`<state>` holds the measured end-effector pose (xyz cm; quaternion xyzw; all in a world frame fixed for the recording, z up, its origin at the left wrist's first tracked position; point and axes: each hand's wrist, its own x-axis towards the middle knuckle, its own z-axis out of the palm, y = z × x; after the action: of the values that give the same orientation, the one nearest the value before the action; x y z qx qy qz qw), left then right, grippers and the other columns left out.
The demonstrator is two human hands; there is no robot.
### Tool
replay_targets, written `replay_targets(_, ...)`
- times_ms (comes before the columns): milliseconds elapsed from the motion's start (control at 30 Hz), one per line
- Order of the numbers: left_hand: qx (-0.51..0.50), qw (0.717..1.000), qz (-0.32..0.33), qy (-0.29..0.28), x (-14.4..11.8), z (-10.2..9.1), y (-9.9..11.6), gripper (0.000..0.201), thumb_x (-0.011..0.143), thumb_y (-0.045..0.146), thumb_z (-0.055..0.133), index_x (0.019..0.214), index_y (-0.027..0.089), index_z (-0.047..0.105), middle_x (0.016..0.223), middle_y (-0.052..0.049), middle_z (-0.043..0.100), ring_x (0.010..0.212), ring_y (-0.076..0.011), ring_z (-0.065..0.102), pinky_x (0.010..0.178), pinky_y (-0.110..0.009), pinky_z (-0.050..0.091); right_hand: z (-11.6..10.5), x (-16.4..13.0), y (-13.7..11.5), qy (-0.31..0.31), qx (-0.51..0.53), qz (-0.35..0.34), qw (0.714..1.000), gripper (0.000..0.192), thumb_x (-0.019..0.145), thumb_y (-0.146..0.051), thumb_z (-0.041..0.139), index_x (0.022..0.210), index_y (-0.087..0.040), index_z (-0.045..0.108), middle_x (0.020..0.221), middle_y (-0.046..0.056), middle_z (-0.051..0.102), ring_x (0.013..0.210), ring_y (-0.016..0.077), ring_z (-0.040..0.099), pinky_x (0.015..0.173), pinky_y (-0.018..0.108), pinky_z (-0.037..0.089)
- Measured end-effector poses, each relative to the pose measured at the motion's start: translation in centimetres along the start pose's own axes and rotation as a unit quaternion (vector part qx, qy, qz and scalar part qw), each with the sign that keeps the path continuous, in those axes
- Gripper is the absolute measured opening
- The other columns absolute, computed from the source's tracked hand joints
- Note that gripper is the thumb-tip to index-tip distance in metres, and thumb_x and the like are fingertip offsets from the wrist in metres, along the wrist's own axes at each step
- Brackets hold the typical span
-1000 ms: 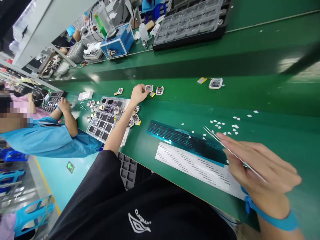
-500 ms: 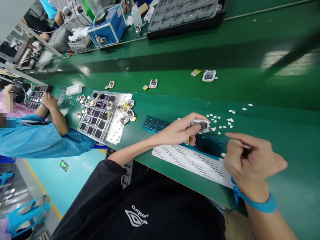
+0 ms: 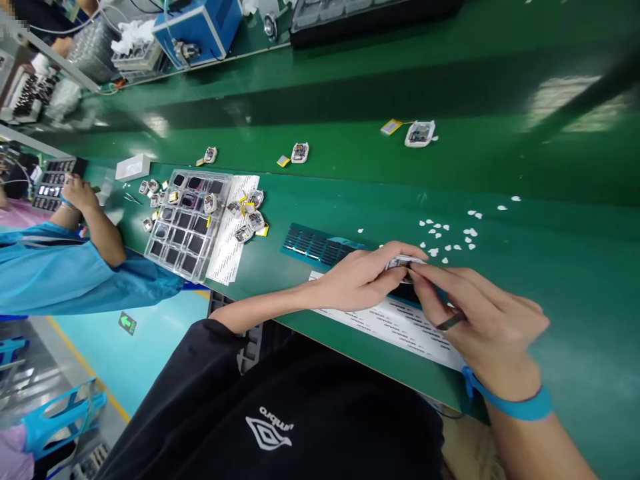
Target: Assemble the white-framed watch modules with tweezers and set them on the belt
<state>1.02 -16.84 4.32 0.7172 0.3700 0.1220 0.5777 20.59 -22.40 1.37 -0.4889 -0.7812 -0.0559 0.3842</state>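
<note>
My left hand (image 3: 363, 275) is closed around a small white electronic device case (image 3: 400, 262), its opened inside with circuitry facing up. Thumb and forefinger of my right hand (image 3: 483, 310) are pinched together at the case's right side; whatever sits between those fingertips is hidden. A slim dark piece (image 3: 451, 321) shows at the right hand's curled fingers, its kind unclear. Beneath both hands lie a dark blue sheet with rows of black strips (image 3: 315, 245) and a white printed sheet (image 3: 390, 321). Small white tabs (image 3: 445, 248) are scattered just beyond the hands.
To the left stands a clear compartment tray (image 3: 187, 227) beside a pile of opened cases with yellow-edged batteries (image 3: 250, 217). Single cases (image 3: 420, 134) lie along the back strip. A co-worker's arm (image 3: 100, 220) is at far left; a blue box (image 3: 200, 33) stands behind.
My right hand has moved left, from pointing apart over the bench to pinching at the device case. My left hand has lowered slightly with the case. The view has shifted somewhat.
</note>
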Motion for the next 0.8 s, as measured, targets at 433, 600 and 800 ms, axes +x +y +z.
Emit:
replay_targets(433, 0.066, 0.996, 0.040, 0.035, -0.13, -0.41, -0.35, 0.030, 0.101, 0.033, 0.042, 0.121, 0.022, 0.061, 0.062, 0.007, 0.051, 0.051, -0.0114, 0.044, 0.057, -0.027, 0.036, -0.39, 0.42, 0.05, -0.023, 0.096, 0.034, 0.995, 0.045, 0.091, -0.008, 0.074, 0.127, -0.036, 0.072, 0.092, -0.005, 0.081, 0.065, 0.0095, 0.072, 0.052, 0.022, 0.049)
replay_targets(600, 0.059, 0.998, 0.026, 0.005, -0.06, -0.49, -0.29, 0.028, 0.100, 0.030, 0.042, 0.119, 0.022, 0.061, 0.061, 0.008, 0.048, 0.051, -0.0114, 0.043, 0.057, -0.027, 0.034, 0.14, 0.08, 0.08, 0.019, 0.033, 0.022, 0.999, 0.048, 0.090, -0.008, 0.075, 0.130, -0.035, 0.070, 0.090, -0.005, 0.081, 0.065, 0.0100, 0.071, 0.050, 0.024, 0.046)
replay_targets(800, -0.031, 0.999, 0.019, -0.020, 0.29, -0.91, -0.68, 0.018, 0.099, 0.030, 0.048, 0.105, 0.020, 0.062, 0.076, 0.004, 0.060, 0.058, -0.0096, 0.044, 0.062, -0.026, 0.037, 0.09, 0.23, 0.21, 0.006, -0.082, -0.060, 0.995, 0.055, 0.091, -0.009, 0.075, 0.142, -0.024, 0.063, 0.087, -0.002, 0.083, 0.058, 0.0102, 0.068, 0.049, 0.025, 0.046)
